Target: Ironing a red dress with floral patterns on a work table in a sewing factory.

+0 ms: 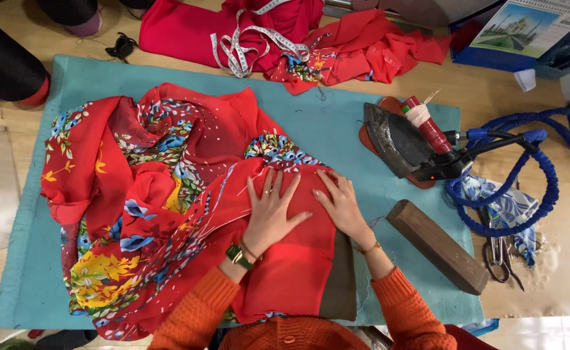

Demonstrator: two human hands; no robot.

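Left hand (269, 210) flat on red fabric (285, 259), fingers spread, palm down, holding nothing. Green-faced watch (236, 255) on that wrist, orange sleeve (197, 311) below. Right hand (342, 202) just beside it, likewise open and pressed flat on the same red fabric, thin bracelet at the wrist. Fabric smoothed under both palms, lying at the near middle of a teal mat (337, 129), with a dark brown panel (343, 282) along its right edge. Bunched to the left, still on the mat, more of the red cloth with floral print (123, 207) in blue, yellow and green. To the right of the hands, a wooden block (437, 246) lying slantwise at the mat's edge. Beyond it, an iron (398, 139) tipped on its side, red handle up, with a blue corded hose (525, 175) looping away. Scissors (499, 256) near the loop on the wooden table (492, 91). Far side: another red cloth heap (363, 48) and a white measuring tape (246, 45) draped over it.
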